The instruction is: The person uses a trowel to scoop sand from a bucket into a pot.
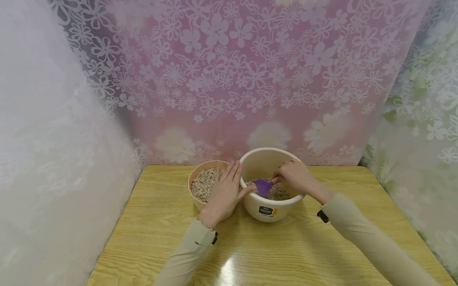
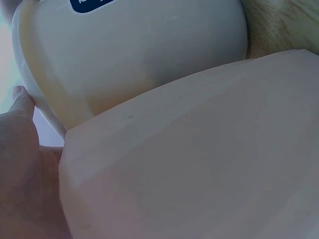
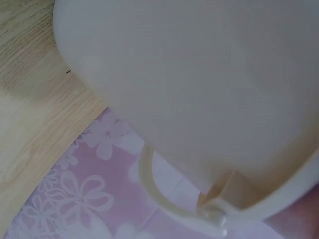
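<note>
A white bucket (image 1: 250, 208) with a dark label stands on the table, grains (image 1: 280, 193) lying in its bottom. Inside its mouth my right hand (image 1: 296, 177) grips the handle of a purple scoop (image 1: 262, 187), whose bowl is down at the grains. My left hand (image 1: 224, 194) lies with straight fingers over the side of a peach bowl (image 1: 195, 202) full of similar grains (image 1: 203, 184), its thumb reaching across the bucket's near-left rim. In the left wrist view, the left thumb (image 2: 21, 102) touches that rim. Bucket wall hides most of the right hand in the right wrist view.
The wood-grain table (image 1: 154, 238) extends in front of both containers. A pink flowered curtain (image 1: 222, 79) hangs right behind its back edge, with pale curtains at both sides. A curved handle (image 3: 148, 172) sticks out from the bucket's side.
</note>
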`<state>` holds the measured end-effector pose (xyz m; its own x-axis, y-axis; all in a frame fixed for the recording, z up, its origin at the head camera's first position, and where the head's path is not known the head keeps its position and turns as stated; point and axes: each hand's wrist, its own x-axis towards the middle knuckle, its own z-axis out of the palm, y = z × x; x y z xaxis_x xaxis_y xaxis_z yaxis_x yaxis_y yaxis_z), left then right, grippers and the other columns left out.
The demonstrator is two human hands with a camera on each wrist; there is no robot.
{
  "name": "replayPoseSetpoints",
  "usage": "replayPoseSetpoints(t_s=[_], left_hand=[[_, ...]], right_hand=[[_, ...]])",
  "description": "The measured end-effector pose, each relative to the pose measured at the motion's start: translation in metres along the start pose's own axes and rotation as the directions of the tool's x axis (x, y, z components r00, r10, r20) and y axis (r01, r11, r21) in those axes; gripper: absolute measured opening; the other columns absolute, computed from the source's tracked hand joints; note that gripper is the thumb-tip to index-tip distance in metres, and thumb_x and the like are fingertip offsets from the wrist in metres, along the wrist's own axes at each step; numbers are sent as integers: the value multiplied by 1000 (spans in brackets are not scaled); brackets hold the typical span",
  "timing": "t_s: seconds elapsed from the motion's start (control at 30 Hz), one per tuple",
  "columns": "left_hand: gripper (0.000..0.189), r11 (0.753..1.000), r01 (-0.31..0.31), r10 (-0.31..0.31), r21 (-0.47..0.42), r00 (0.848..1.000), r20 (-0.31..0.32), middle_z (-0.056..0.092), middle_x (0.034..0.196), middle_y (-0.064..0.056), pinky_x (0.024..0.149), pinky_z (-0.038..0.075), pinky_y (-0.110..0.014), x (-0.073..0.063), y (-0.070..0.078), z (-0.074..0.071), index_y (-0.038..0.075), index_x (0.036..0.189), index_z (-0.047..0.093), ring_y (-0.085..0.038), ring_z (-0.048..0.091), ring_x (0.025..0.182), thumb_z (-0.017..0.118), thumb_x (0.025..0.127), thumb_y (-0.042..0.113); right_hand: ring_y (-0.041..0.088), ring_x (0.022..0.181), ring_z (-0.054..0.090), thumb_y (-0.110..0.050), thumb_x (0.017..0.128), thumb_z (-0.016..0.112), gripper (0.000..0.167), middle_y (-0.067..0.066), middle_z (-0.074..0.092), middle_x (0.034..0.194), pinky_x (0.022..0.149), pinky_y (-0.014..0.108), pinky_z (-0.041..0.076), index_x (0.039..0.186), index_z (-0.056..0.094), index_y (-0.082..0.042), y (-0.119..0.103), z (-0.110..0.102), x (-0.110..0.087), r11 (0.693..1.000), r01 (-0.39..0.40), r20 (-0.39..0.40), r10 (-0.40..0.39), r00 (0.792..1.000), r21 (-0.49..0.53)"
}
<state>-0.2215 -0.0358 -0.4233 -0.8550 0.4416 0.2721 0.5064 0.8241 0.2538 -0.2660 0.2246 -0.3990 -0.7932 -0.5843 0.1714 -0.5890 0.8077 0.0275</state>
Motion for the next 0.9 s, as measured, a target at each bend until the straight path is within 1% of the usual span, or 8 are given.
replayPoseSetpoints(t_s=[0.1, 0.23, 0.4, 0.53, 0.63, 0.7, 0.8, 0.9], left_hand=[[87, 1000, 0, 0, 8, 1000, 8, 14, 168, -11, 124, 11, -61, 0, 0, 0, 4, 162, 19, -23, 10, 156, 34, 102, 66], [90, 1000, -2, 2, 21, 1000, 10, 13, 168, -11, 124, 10, -60, 0, 1, -1, 3, 162, 18, -24, 9, 156, 27, 102, 69], [91, 1000, 1, -1, 21, 1000, 16, 12, 168, -11, 124, 10, -60, 1, 1, 0, 4, 162, 17, -24, 9, 156, 22, 100, 71], [92, 999, 3, -4, 34, 1000, 16, 12, 168, -11, 124, 11, -60, 1, 0, 0, 4, 162, 17, -24, 9, 156, 21, 100, 71], [92, 999, 1, -2, 40, 1000, 12, 12, 168, -11, 124, 11, -60, 1, 0, 0, 3, 162, 17, -24, 9, 156, 22, 100, 71], [92, 999, -1, 0, 43, 1000, 11, 13, 168, -11, 124, 11, -60, 1, 0, 0, 3, 162, 18, -24, 8, 156, 23, 100, 71], [91, 999, -3, 2, 38, 1000, 12, 13, 168, -11, 124, 10, -60, 1, 0, 1, 3, 162, 18, -23, 7, 156, 24, 101, 70], [89, 1000, -7, 7, 26, 1000, 9, 13, 168, -11, 124, 10, -61, 1, 0, 1, 3, 162, 18, -23, 7, 157, 27, 102, 68]], right_hand=[[21, 79, 70, -29, 89, 76, 13, -3, 76, 86, 87, 51, 53, 91, 81, -17, 5, -2, -3, 999, -22, -29, 23, 999, 44], [21, 77, 71, -29, 89, 76, 13, -3, 77, 85, 83, 51, 50, 91, 80, -16, 9, -4, -5, 995, -49, -68, 55, 996, 83], [23, 78, 70, -28, 92, 74, 14, -1, 77, 87, 92, 54, 48, 95, 79, -15, 10, -9, -10, 987, -122, -72, 130, 989, 109], [26, 81, 67, -28, 94, 72, 16, 3, 77, 89, 95, 57, 47, 99, 78, -13, 9, -13, -17, 974, -202, -81, 210, 974, 100], [28, 87, 67, -28, 96, 70, 18, 5, 76, 91, 97, 59, 46, 100, 76, -11, 8, -15, -24, 971, -232, -134, 238, 962, 64], [29, 88, 68, -27, 96, 70, 18, 6, 75, 91, 96, 58, 47, 99, 74, -10, 7, -16, -28, 971, -236, -183, 239, 954, 39], [30, 88, 68, -26, 97, 69, 16, 6, 74, 91, 88, 54, 49, 98, 73, -10, 5, -16, -33, 970, -242, -244, 238, 940, 15], [32, 87, 67, -25, 98, 68, 15, 6, 74, 90, 80, 51, 48, 97, 72, -10, 2, -15, -38, 970, -245, -290, 235, 928, 4]])
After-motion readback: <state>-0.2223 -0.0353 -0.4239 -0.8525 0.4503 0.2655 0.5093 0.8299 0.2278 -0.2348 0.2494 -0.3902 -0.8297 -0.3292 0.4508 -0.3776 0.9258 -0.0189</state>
